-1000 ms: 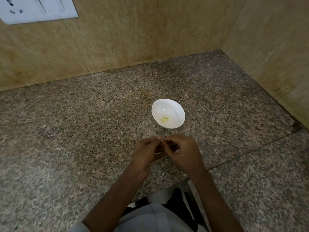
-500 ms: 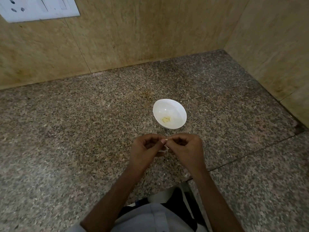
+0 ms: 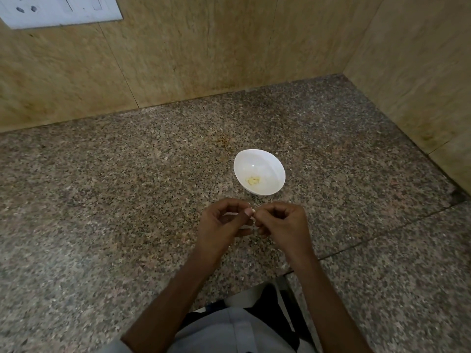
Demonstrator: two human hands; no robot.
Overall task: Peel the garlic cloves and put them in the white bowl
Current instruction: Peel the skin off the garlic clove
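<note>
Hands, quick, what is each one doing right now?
Left hand: fingers curled, pinching a small pale piece, likely a garlic clove.
Right hand: fingers curled, pinching the same piece.

The white bowl [image 3: 265,163] is small, round and glossy. It stands upright on the speckled stone counter [image 3: 127,200], just beyond the hands. In its bottom, toward the near left side, lies one small pale-yellow peeled piece of garlic [image 3: 253,180]. Another garlic clove [image 3: 251,220] is pinched between the fingertips of the left hand [image 3: 224,222] and the right hand [image 3: 283,222], above the counter; only a whitish sliver of it shows, the rest hidden by the fingers.
</note>
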